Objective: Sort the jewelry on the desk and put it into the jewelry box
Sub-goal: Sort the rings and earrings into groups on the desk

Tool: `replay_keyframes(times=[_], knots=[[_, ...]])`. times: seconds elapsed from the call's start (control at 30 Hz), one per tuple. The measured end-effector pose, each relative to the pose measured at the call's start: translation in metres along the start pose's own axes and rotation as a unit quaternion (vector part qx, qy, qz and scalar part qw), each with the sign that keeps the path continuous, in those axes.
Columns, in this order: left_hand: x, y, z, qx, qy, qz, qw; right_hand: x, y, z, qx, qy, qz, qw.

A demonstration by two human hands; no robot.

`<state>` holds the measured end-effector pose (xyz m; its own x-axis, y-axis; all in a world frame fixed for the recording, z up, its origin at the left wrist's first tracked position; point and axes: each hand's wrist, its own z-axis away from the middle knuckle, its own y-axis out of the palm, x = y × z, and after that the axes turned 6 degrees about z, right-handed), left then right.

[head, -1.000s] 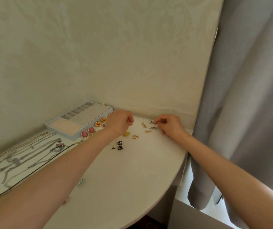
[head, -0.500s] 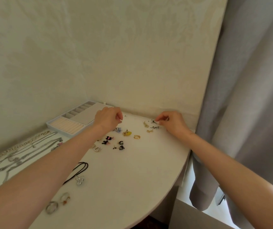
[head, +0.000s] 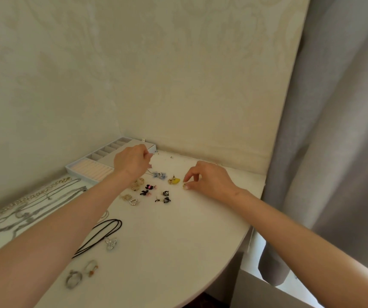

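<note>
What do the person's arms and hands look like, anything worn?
The left forearm and right forearm are bare to the frame edge, no sleeves in view. The left hand and right hand are ungloved. No watch or bracelet at either wrist. No rings visible, though the fingers are partly hidden.

a cream, faintly patterned wall (head: pixel 178 74) stands behind. a grey curtain (head: pixel 338 130) hangs in folds at right.
</note>
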<state>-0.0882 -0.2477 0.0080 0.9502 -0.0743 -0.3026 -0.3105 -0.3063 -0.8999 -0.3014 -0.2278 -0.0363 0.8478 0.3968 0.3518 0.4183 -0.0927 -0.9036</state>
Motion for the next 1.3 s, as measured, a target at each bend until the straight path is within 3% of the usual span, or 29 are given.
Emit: replay_keyframes(times=[0.2,0.4,0.77,1.07,1.3], knots=[[0.002,0.003,0.004,0.048,0.068,0.091,0.992,0.005,0.001,-0.006,-0.011,0.023,-0.010,1.000],[-0.013,0.015,0.013,0.119,0.141,0.048,0.982,0.024,0.001,-0.016,-0.001,0.002,-0.007,1.000],[-0.023,0.021,0.019,0.112,0.138,0.012,0.984,0.027,0.009,-0.016,-0.017,-0.039,0.075,0.996],[-0.023,0.022,0.024,0.114,0.149,0.014,0.982,0.013,-0.003,-0.016,-0.071,-0.005,-0.045,0.996],[-0.025,0.021,0.033,0.137,0.157,0.047,0.977,0.017,0.005,-0.017,-0.056,0.001,-0.042,0.998]])
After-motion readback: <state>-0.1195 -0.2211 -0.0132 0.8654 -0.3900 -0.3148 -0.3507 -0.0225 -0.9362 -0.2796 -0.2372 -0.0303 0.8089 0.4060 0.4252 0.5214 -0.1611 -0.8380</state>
